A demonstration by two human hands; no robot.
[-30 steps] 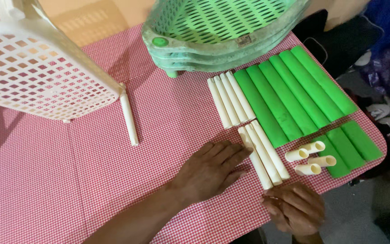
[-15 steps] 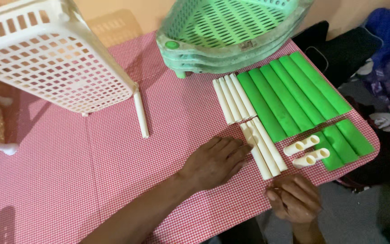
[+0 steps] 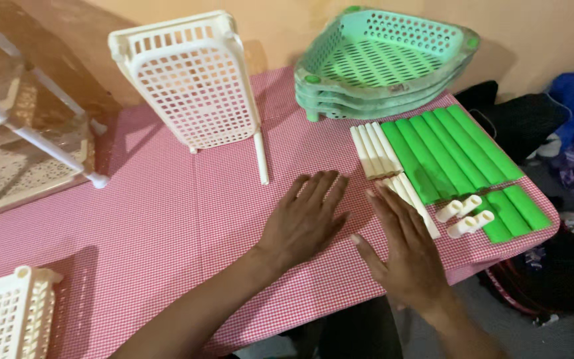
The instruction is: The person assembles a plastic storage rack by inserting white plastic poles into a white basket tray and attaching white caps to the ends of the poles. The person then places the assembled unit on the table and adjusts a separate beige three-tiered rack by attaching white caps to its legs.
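Note:
My left hand lies flat and open on the red checked tablecloth, fingers spread, holding nothing. My right hand rests flat beside it, open, its fingertips touching the near ends of some cream tubes. More cream tubes lie side by side just beyond, next to a row of long green tubes. Short cream tubes and short green tubes lie to the right of my right hand.
A cream perforated basket tray stands tilted at the back with one cream tube attached. Stacked green baskets sit at the back right. Another cream basket is at the near left. A white rack stands left of the table.
My right hand has come up from the table's front edge and now lies flat beside the left. The view has shifted, showing more of the table's left side.

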